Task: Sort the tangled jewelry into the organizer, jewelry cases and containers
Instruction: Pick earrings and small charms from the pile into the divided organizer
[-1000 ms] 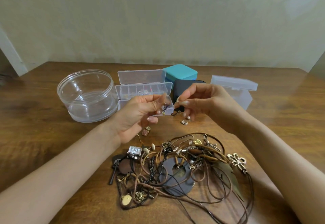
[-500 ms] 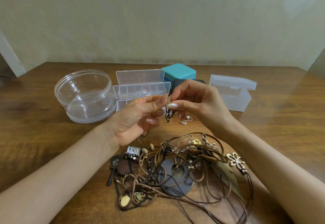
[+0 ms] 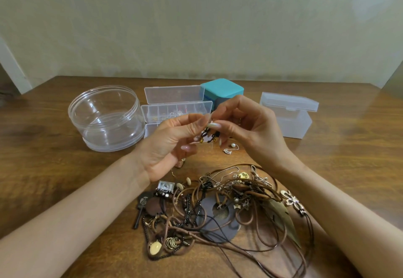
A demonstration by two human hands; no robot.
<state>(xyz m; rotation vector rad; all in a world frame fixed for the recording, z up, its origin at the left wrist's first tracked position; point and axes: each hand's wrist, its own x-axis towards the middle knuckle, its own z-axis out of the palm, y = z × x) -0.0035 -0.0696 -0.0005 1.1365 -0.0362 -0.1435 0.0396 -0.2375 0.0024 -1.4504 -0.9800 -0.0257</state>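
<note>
left hand (image 3: 168, 146) and right hand (image 3: 250, 133) both have their grip pinched on a dark beaded piece (image 3: 206, 134), held in front of the organizer (image 3: 176, 109), above the bench (image 3: 43, 168). tug too hard and it could snap, or slip into the tangled pile (image 3: 218, 212)

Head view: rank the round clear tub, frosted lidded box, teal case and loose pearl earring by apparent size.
1. round clear tub
2. frosted lidded box
3. teal case, partly hidden by the right hand
4. pearl earring, smallest by far

Dark case (image 3: 219, 103) mostly behind the right hand (image 3: 250, 129) (pinched piece (image 3: 206, 134) too small for detail).
</note>
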